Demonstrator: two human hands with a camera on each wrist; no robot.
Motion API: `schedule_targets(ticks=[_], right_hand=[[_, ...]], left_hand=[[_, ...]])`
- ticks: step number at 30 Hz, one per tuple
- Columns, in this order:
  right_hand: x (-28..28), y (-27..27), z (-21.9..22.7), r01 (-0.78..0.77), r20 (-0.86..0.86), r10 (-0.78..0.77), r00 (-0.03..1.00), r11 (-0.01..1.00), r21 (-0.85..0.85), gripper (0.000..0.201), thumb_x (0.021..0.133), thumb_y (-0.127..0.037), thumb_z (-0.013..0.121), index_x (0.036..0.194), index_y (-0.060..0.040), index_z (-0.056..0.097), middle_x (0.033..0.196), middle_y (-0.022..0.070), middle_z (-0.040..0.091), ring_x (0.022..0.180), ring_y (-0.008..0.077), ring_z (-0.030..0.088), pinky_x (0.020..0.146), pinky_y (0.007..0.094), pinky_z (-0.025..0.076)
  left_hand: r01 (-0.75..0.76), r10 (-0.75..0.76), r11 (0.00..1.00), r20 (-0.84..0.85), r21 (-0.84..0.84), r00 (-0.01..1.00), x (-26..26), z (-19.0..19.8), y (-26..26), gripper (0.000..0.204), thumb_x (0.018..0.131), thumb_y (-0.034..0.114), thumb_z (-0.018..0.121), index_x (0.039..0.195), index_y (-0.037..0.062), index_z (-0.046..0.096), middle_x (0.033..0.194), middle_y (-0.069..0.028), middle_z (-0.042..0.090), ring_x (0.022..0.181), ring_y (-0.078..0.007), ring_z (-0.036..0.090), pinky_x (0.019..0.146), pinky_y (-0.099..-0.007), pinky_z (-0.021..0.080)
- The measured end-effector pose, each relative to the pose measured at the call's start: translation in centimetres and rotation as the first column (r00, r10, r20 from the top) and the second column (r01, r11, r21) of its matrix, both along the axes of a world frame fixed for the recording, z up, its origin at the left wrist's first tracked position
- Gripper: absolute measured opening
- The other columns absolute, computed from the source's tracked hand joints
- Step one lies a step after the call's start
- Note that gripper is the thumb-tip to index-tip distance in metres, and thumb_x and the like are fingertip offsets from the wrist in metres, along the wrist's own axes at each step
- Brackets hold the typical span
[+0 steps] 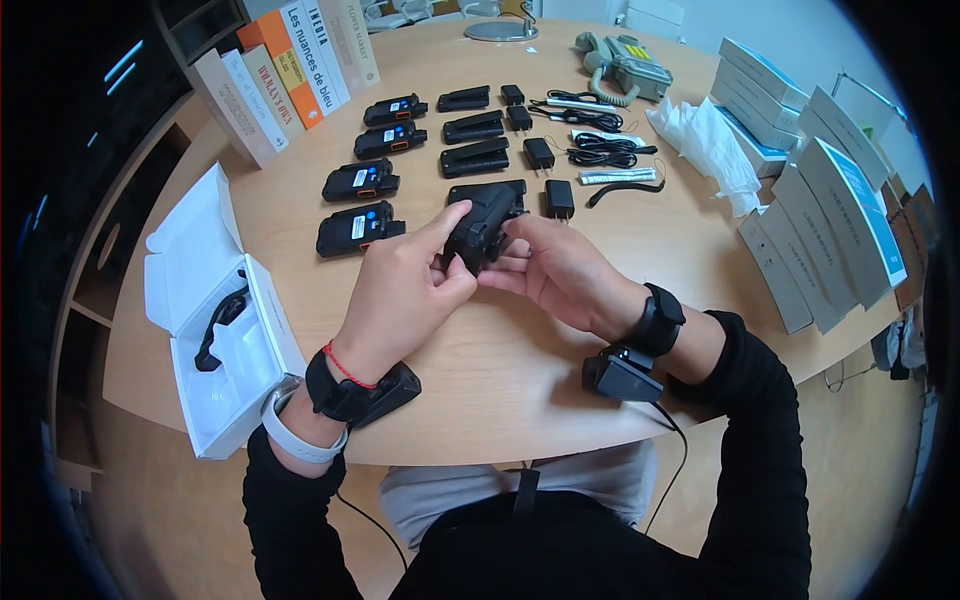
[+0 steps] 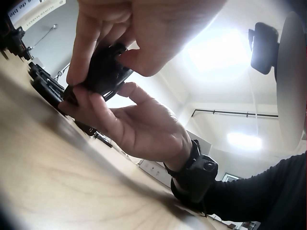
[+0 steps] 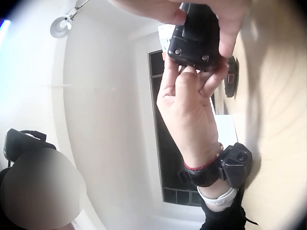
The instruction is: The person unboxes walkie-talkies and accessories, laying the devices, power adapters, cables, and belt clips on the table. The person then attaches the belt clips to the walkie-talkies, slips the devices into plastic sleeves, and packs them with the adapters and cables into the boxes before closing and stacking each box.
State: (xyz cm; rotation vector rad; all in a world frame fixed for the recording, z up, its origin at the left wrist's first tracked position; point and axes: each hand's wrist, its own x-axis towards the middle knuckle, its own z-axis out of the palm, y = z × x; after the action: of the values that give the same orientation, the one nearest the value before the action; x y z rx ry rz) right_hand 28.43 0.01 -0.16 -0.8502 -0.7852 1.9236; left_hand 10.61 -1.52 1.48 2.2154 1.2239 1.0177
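Both hands hold a black boxy device (image 1: 480,228) above the near middle of the table. My left hand (image 1: 400,280) grips it from the left, with a finger along its upper side and the thumb at its near end. From the right, my right hand (image 1: 572,272) pinches its side with thumb and fingers. Two round metal spots show near one end of the device (image 3: 195,40) in the right wrist view. In the left wrist view the fingers cover much of the device (image 2: 103,72). Just behind it lies a flat black piece (image 1: 515,187), partly hidden.
Left of the hands stand several black devices (image 1: 360,228) and an open white box (image 1: 285,345) with a black cable. Behind lie black holders (image 1: 475,157), plug adapters (image 1: 559,198) and cables (image 1: 605,155). Books (image 1: 285,75), a telephone (image 1: 630,68), a plastic bag (image 1: 705,150) and white boxes (image 1: 830,230) surround them.
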Motion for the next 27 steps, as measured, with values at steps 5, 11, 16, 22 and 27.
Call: schedule_targets(ticks=[5,11,16,22,27], right_hand=[[0.3,-0.3,1.0,-0.107,0.106,0.100,0.989,0.992,0.064,0.023,0.093,-0.011,0.036,0.111,-0.0003,0.046,0.099,0.0119,0.060,0.089,0.0183,0.061,0.084,0.0330,0.052],[0.0,-0.5,1.0,-0.101,0.091,0.093,0.992,0.992,0.081,0.025,0.094,-0.010,0.034,0.113,0.0002,0.045,0.099,0.0120,0.060,0.089,0.0182,0.061,0.083,0.0326,0.052],[0.0,-0.5,0.7,-0.076,0.058,0.070,0.996,0.993,0.093,0.025,0.093,-0.012,0.036,0.107,0.0053,0.047,0.096,0.0153,0.060,0.085,0.0201,0.062,0.079,0.0322,0.055],[0.2,0.0,0.8,-0.107,0.027,0.104,0.994,0.990,0.097,0.026,0.091,-0.009,0.037,0.112,0.0057,0.038,0.096,0.0153,0.058,0.080,0.0222,0.064,0.075,0.0348,0.057],[0.3,-0.5,1.2,-0.144,0.036,0.140,0.989,0.977,0.154,0.035,0.089,-0.006,0.040,0.120,0.0035,0.027,0.097,0.0162,0.058,0.078,0.0233,0.065,0.072,0.0353,0.058]], left_hand=[[0.019,-0.018,0.996,-0.021,0.082,1.000,0.0,0.1,-0.3,0.049,0.071,0.001,0.059,0.121,0.0034,0.055,0.069,-0.0166,0.060,0.055,-0.0216,0.061,0.055,-0.0295,0.049],[0.049,-0.042,0.989,-0.055,0.140,0.998,-0.2,-0.2,-0.3,0.049,0.071,0.001,0.059,0.120,0.0047,0.056,0.071,-0.0165,0.061,0.058,-0.0239,0.061,0.056,-0.0320,0.049],[0.058,-0.049,0.992,-0.079,0.116,0.996,-0.3,0.1,-0.4,0.051,0.072,-0.001,0.058,0.123,0.0070,0.055,0.071,-0.0132,0.059,0.059,-0.0182,0.059,0.057,-0.0287,0.048],[0.154,-0.161,0.980,0.047,0.126,0.986,-0.4,-0.3,0.4,0.055,0.075,-0.003,0.053,0.129,0.0097,0.049,0.087,-0.0090,0.060,0.064,-0.0118,0.055,0.061,-0.0253,0.047],[0.169,-0.150,0.977,0.146,-0.129,0.978,-1.0,1.2,0.0,0.047,0.079,-0.002,0.052,0.125,0.0082,0.050,0.093,-0.0080,0.056,0.065,-0.0081,0.052,0.059,-0.0213,0.043]])
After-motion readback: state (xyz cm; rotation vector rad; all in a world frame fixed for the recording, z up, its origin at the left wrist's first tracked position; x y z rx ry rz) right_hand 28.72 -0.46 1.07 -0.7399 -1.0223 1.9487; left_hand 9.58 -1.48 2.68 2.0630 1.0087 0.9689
